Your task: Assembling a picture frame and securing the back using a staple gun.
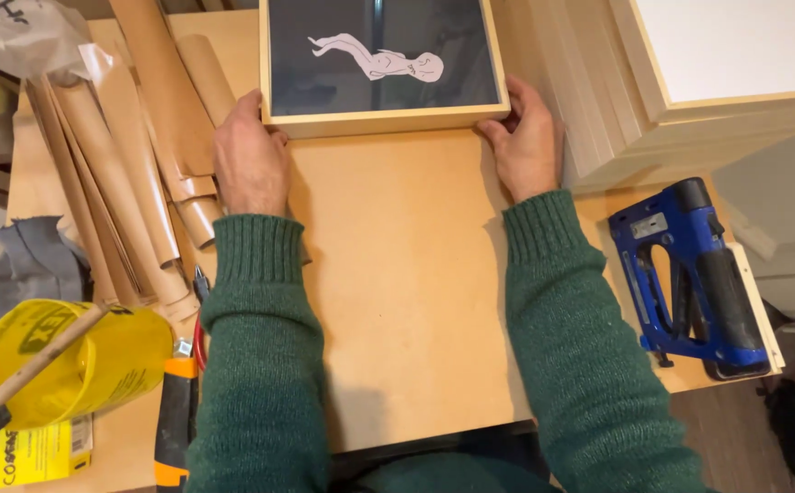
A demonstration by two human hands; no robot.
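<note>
Both hands, left hand (pixel 250 157) and right hand (pixel 527 139), clasp the near corners of 1 pale wooden frame (pixel 384 120) with dark glossy glass, on smooth fibreboard (pixel 397 292)

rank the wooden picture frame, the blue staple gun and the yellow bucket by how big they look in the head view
1. Wooden picture frame, clearly the largest though cut off at the top, held by the left hand and right hand.
2 and 3. Yellow bucket and blue staple gun look about alike; the bucket lies tipped and partly hidden, so no firm ranking.
</note>
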